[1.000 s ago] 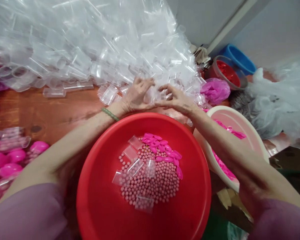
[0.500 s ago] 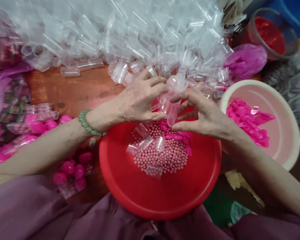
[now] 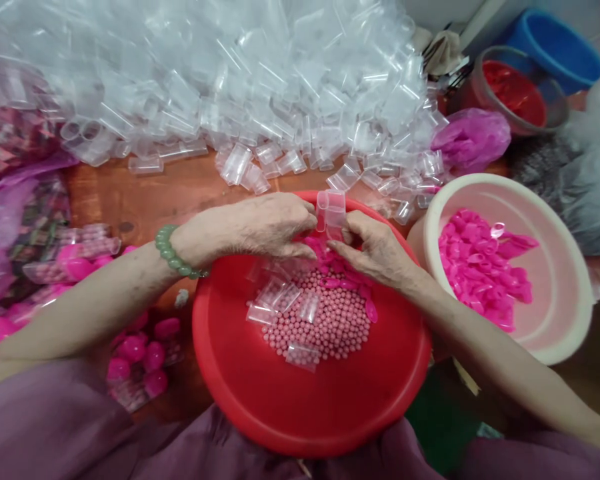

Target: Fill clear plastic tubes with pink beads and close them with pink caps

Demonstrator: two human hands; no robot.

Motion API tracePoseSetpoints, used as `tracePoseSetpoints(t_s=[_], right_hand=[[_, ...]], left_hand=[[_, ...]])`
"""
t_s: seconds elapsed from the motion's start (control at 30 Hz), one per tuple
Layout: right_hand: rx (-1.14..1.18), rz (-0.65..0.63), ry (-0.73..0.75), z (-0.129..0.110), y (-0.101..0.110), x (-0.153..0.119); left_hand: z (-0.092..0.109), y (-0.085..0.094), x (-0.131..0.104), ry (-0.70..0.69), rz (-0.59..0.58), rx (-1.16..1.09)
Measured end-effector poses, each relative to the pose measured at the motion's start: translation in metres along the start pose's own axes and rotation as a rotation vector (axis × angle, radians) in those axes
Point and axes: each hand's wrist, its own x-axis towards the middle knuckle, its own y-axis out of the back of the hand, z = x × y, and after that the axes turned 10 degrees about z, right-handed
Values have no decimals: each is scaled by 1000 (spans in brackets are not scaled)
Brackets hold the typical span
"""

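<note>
Over the far part of the red basin (image 3: 300, 420), my right hand (image 3: 377, 247) is closed on a few clear plastic tubes (image 3: 335, 203), held between thumb and fingers. Beside them, my left hand (image 3: 260, 227), with a green bead bracelet (image 3: 167, 253) on the wrist, has its fingers curled in. What it holds, if anything, is hidden. Below, the basin holds many small pink beads (image 3: 305, 333), several loose clear tubes (image 3: 275, 297) lying on them, and bright pink plastic pieces (image 3: 347, 283) near my right hand.
A large pile of clear tubes (image 3: 205, 73) spreads across the back of the wooden table (image 3: 145, 190). At right stands a cream tub (image 3: 565, 313) with pink plastic pieces (image 3: 480, 267). Bead-filled tubes with pink caps (image 3: 135, 350) lie at left. A blue basin (image 3: 560, 53) sits back right.
Both hands have come down and nearer to me, from the pile's edge to above the basin's far part. The tubes have moved with them. The camera view has shifted slightly.
</note>
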Motion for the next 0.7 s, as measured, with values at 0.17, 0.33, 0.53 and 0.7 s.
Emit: tracePoseSetpoints(t_s=[0.17,0.33,0.53,0.7], right_hand=[[37,-1,-67,-1,0,1],[149,-68,-85,-3,7,0],[530,-99,-260,-1,15,4],[662,-48,-314,-9,25,0]], left_hand=[[0,6,5,85,146,58],[6,2,6,50,83,72],[15,-5,-3,50,32,151],[41,-12,-7,98,87,249]])
